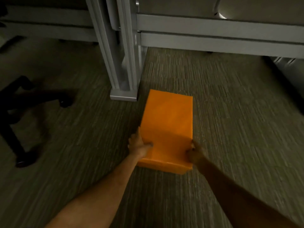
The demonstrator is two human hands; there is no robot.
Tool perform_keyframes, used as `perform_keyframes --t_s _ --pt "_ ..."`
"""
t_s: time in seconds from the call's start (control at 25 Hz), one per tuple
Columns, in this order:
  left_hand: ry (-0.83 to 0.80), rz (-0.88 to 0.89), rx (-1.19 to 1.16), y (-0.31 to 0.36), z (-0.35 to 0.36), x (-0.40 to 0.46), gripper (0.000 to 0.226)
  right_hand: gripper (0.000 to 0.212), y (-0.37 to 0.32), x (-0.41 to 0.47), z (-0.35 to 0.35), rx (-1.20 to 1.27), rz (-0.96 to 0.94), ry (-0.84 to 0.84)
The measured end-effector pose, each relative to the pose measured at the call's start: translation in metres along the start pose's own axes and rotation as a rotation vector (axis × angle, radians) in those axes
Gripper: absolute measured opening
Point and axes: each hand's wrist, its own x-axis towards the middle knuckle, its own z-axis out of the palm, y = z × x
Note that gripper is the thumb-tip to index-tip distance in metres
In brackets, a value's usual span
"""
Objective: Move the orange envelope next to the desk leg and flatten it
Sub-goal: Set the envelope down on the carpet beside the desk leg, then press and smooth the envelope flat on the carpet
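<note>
The orange envelope (167,127) is a large rectangle over the carpet, its far end just right of the grey metal desk leg (122,63) and its foot. Its near edge is folded up and bent. My left hand (139,144) grips the envelope's left edge near the front, thumb on top. My right hand (193,151) holds the right edge near the front corner, fingers partly hidden under the paper. Whether the far end touches the floor I cannot tell.
Striped grey-green carpet (230,112) covers the floor. A black office chair base with castors (21,116) stands at the left. Grey desk rails (213,35) run along the back, and a dark object sits at the far right edge.
</note>
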Motion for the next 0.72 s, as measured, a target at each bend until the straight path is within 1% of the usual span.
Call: perform_keyframes --t_s 0.08,0.16,0.28,0.36,0.44,0.52,0.6,0.72 --pt "0.029 0.031 0.057 -0.003 0.008 -0.005 0.106 0.066 0.006 -0.002 0.002 -0.095 -0.069 0.024" --pt "0.036 0.098 0.168 -0.006 0.013 -0.009 0.098 0.071 0.006 -0.009 0.002 -0.235 -0.206 -0.015" --pt "-0.02 0.322 0.436 -0.022 0.022 -0.021 0.087 0.077 0.013 -0.019 0.007 -0.603 -0.45 -0.061" --pt "-0.106 0.481 0.59 -0.033 0.021 -0.02 0.091 0.087 0.014 -0.022 0.012 -0.765 -0.531 -0.114" --pt "-0.179 0.551 0.687 -0.041 0.018 -0.017 0.104 0.102 0.019 -0.023 0.018 -0.847 -0.518 -0.195" --pt "-0.226 0.558 0.723 -0.043 0.016 -0.013 0.117 0.113 0.026 -0.023 0.025 -0.86 -0.475 -0.25" --pt "-0.231 0.559 0.751 -0.042 0.017 -0.01 0.119 0.119 0.031 -0.019 0.033 -0.853 -0.451 -0.256" --pt "-0.218 0.549 0.779 -0.041 0.018 -0.005 0.113 0.117 0.03 -0.011 0.04 -0.838 -0.419 -0.255"
